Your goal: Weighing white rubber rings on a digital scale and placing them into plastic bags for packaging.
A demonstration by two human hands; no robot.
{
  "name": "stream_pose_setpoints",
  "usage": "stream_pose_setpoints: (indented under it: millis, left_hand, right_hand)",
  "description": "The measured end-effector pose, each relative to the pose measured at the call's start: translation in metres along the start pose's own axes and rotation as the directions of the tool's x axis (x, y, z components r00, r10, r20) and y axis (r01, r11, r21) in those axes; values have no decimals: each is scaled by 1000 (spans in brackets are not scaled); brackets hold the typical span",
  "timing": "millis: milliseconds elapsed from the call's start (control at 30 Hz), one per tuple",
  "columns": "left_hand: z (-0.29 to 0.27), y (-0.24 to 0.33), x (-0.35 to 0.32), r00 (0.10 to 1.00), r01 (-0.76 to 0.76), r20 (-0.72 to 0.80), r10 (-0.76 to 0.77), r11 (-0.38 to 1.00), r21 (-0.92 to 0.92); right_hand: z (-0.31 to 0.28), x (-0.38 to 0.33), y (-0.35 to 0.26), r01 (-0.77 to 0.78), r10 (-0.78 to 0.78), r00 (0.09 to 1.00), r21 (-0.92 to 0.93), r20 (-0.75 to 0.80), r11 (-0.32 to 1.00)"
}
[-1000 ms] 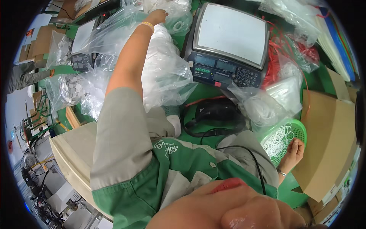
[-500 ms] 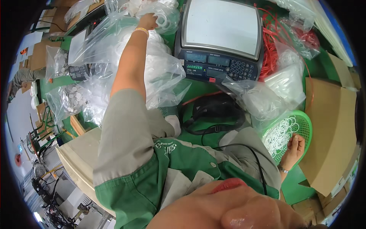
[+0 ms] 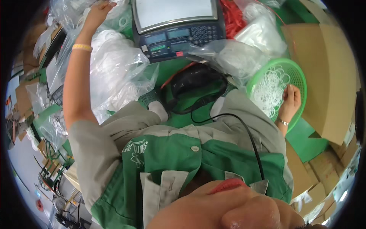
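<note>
Head view: the left hand is stretched far forward to the upper edge, its fingers bunched just beside pale rings in clear plastic, while the right hand rests inside a green mesh basket, fingers curled next to a tangle of thin white rings. Neither grip can be fully read: the left fingers are drawn together, yet I cannot tell whether they pinch anything, and the right hand's curl (its palm side is hidden) may or may not have hold of a ring. The thin rings lie loose in the basket at the person's right, near a cardboard box. As for progress, a good heap is already in the basket, and a bulky clear bag of white pieces and a smaller clear bag look well filled, so I judge the handling partway, with plenty remaining; no finished lot can be made out. A counting scale stands between the two hands, and a black pouch lies below it. Compared with half a second ago, the whole view has swung, so scale, bags and basket sit farther left or higher; the left elbow now stands out to the side and the forearm covers less of the bulky bag, while the right hand keeps much the same place in the basket.
</note>
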State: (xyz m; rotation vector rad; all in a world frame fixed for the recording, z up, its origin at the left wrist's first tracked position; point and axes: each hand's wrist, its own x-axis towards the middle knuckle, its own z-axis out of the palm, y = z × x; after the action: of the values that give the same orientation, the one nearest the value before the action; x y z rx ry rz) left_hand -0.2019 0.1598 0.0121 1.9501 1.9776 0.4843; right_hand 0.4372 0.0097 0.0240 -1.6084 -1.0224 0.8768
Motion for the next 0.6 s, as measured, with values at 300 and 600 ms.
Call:
stream_pose_setpoints:
  millis: [300, 600]
  left_hand:
    - [36, 334, -81, 864, -36, 347, 366, 731, -682]
    - [163, 410, -119, 784, -532, 362, 504, 847, -26]
  right_hand:
    - [-55, 16, 108, -96, 84, 966, -40, -244, 995]
    - [-135, 34, 224, -353, 286, 935, -511, -208, 783]
